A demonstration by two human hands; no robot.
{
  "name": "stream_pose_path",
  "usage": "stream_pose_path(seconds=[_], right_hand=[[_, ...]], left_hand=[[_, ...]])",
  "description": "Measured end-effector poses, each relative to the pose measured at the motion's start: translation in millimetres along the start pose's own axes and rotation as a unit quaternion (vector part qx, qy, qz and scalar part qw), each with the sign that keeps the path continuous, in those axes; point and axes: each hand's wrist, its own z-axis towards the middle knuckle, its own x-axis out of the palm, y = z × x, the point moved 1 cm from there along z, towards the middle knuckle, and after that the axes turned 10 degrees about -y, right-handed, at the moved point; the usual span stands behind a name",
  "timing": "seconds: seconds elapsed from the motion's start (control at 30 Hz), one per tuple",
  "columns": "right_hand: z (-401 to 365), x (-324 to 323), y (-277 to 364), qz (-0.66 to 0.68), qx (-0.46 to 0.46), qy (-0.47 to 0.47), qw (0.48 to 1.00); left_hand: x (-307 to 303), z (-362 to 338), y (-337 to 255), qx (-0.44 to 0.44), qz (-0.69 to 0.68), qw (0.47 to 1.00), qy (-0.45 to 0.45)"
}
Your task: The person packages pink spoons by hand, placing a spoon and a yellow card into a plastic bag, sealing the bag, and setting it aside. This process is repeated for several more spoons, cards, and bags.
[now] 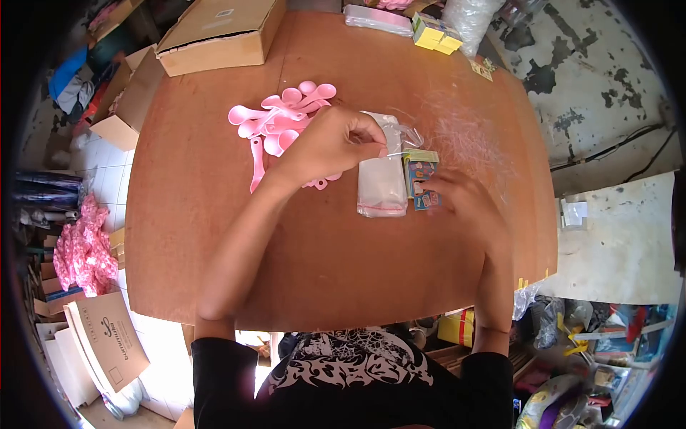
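Note:
My left hand [332,143] is closed in a pinch above the clear plastic bags [382,189], which lie in a flat stack. From its fingertips a thin, whitish plastic strip [396,154] reaches toward the right. My right hand [461,200] is at a small stack of printed cards [418,171], blue with coloured pictures, right beside the bags. Its fingers close on a card [427,202] at the stack's near end; the thumb is partly hidden. Pink plastic measuring spoons [279,121] lie in a heap behind and left of my left hand, which covers part of them.
A tangle of thin clear strips [471,139] lies on the brown table [343,264], right of the cards. At the far edge are a cardboard box [218,43], a clear-wrapped pack [379,20] and yellow card packs [437,34]. A pink plastic bundle [86,247] sits on the left.

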Motion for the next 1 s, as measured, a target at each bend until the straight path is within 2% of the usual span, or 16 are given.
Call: stream_pose_path(seconds=[0.03, 0.1, 0.13, 0.2, 0.23, 0.3, 0.43, 0.5, 0.53, 0.6, 0.63, 0.67, 0.77, 0.87, 0.93, 1.0], right_hand=[[-9.1, 9.6, -5.4, -0.002, -0.001, 0.001, 1.0], [-20.7, 23.1, -13.7, -0.035, -0.008, -0.064, 0.997], [-23.2, 22.5, -16.4, -0.035, -0.008, -0.065, 0.997], [-26.7, 20.8, -19.6, 0.025, 0.034, -0.024, 0.999], [-28.0, 20.6, -21.7, 0.026, 0.036, -0.024, 0.999], [-27.0, 18.2, -23.0, 0.0, -0.024, -0.05, 0.998], [-17.3, -20.4, -1.1, -0.047, 0.025, -0.096, 0.994], [-12.0, -47.8, 14.6, 0.14, 0.11, -0.268, 0.947], [-7.5, -52.6, 18.6, 0.142, 0.108, -0.27, 0.946], [7.0, -59.2, 28.1, 0.228, 0.074, -0.392, 0.888], [16.6, -59.8, 37.9, 0.238, 0.068, -0.402, 0.882], [22.3, -57.9, 36.8, 0.238, 0.066, -0.403, 0.881], [39.5, -50.7, 31.5, 0.283, 0.054, -0.382, 0.878], [49.7, -46.7, 31.9, 0.333, 0.029, -0.363, 0.87], [50.6, -45.2, 30.1, 0.329, 0.061, -0.304, 0.892], [50.0, -46.4, 33.0, 0.327, 0.063, -0.287, 0.898]], left_hand=[[0.1, 1.4, 4.4, 0.001, -0.002, 1.0, -0.001], [-0.7, 5.3, 8.2, 0.108, -0.03, 0.994, -0.004], [-1.3, 2.9, 4.7, 0.109, -0.03, 0.994, -0.005], [-2.5, -3.5, -4.6, 0.048, -0.028, 0.998, -0.018], [-1.8, -4.2, -3.5, 0.047, -0.028, 0.998, -0.017], [-2.0, -2.9, 0.0, 0.084, -0.029, 0.996, -0.03], [-3.1, -0.5, 6.6, 0.094, -0.033, 0.993, -0.068], [-3.6, -2.1, 5.2, 0.096, -0.034, 0.992, -0.07], [-3.9, -4.7, 0.7, 0.097, -0.032, 0.992, -0.071], [-4.7, -11.9, -15.0, 0.033, -0.01, 0.999, -0.033], [-6.1, -17.2, -28.6, -0.032, 0.013, 0.999, -0.015], [-4.9, -18.3, -28.3, -0.03, 0.014, 0.999, -0.016], [-2.1, -19.1, -23.0, 0.081, -0.05, 0.995, -0.015], [-9.0, -25.8, -35.5, 0.036, -0.036, 0.998, -0.037], [-10.7, -24.6, -31.8, 0.05, -0.028, 0.997, -0.049], [-10.3, -24.0, -31.8, 0.033, -0.005, 0.998, -0.054]])
